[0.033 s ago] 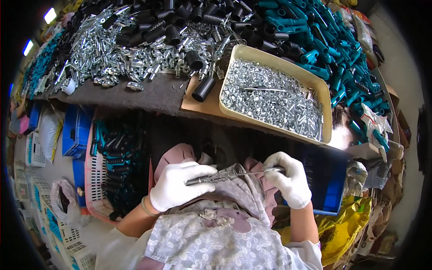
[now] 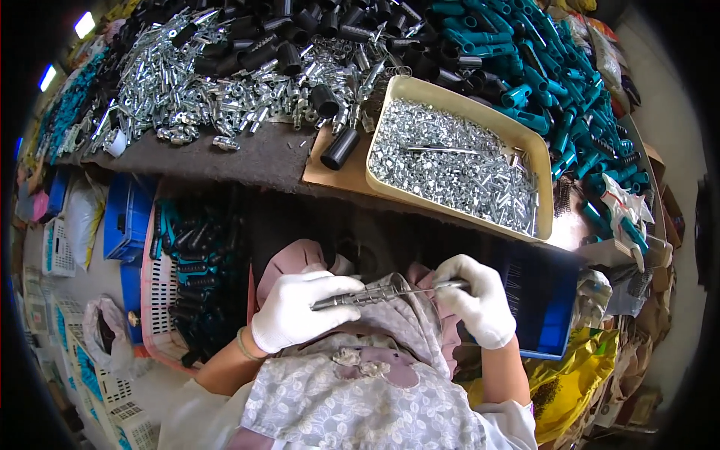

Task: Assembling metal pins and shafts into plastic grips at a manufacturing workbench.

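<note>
A dark tubular part [image 2: 360, 297] is sitting at the frame's centre, its flared mouth facing right. The left hand [image 2: 296, 309] is clamping its fingers around the body. The right hand [image 2: 480, 300] is pinching a thin rod [image 2: 420, 290] that is pointing at the mouth; whether its tip is entering, I cannot tell. Good handling probably means bracing the tube firmly and aligning the rod with its axis. A cream tray [image 2: 546, 191] is standing at upper right.

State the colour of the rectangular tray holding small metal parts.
The rectangular tray is pale cream-yellow, clearest in the head view.
</note>
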Demonstrator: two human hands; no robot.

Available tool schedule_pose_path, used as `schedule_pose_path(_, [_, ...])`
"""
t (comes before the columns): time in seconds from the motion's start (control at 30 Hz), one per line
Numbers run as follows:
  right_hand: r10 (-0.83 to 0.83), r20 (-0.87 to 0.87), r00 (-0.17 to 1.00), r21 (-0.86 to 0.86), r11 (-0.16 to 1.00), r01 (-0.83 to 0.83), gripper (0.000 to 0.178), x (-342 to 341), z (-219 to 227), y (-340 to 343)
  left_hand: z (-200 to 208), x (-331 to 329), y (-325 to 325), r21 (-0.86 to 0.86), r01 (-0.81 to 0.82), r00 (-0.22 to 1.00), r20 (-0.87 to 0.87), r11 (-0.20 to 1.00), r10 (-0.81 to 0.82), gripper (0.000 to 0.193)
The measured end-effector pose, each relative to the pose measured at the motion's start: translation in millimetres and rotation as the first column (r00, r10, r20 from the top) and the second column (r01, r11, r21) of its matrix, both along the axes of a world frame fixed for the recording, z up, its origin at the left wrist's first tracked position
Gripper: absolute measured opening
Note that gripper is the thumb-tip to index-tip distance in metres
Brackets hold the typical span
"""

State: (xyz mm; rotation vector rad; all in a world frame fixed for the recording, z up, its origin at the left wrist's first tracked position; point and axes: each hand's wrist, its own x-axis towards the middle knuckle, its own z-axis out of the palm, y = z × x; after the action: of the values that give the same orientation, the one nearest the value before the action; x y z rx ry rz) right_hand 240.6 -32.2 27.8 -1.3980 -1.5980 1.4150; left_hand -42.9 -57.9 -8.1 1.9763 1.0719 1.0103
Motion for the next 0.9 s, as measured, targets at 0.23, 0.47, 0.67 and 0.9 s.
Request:
schedule_pose_path(0.23, [0.299,0.119,0.947,0.135,0.940,-0.313,0.027,-21.7,-12.9,-1.8,7.1,1.6,-6.3,-0.116,0.048,0.998,-0.025,0.992,-0.051,0.031])
schedule_pose_path(0.47, [0.307,0.233,0.923,0.381,0.844,-0.377,0.029,-31.8,-21.8,-5.8,-3.8,3.1,-5.7,-0.215,0.074,0.994,0.093,0.974,-0.055,0.030])
schedule_pose_path(0.67, [0.248,0.011,0.969,0.329,0.914,-0.238,0.039,-25.3,-34.4,0.2,-22.0,9.4,-2.6,-0.106,-0.009,0.991,0.132,0.994,0.023,0.033])
schedule_pose_path(0.9, [0.075,-0.214,0.974,0.242,0.970,-0.021,0.039,-23.5,-53.8,-29.5,-12.7,13.8,5.2,-0.135,-0.083,0.991,0.097,0.987,0.097,0.034])
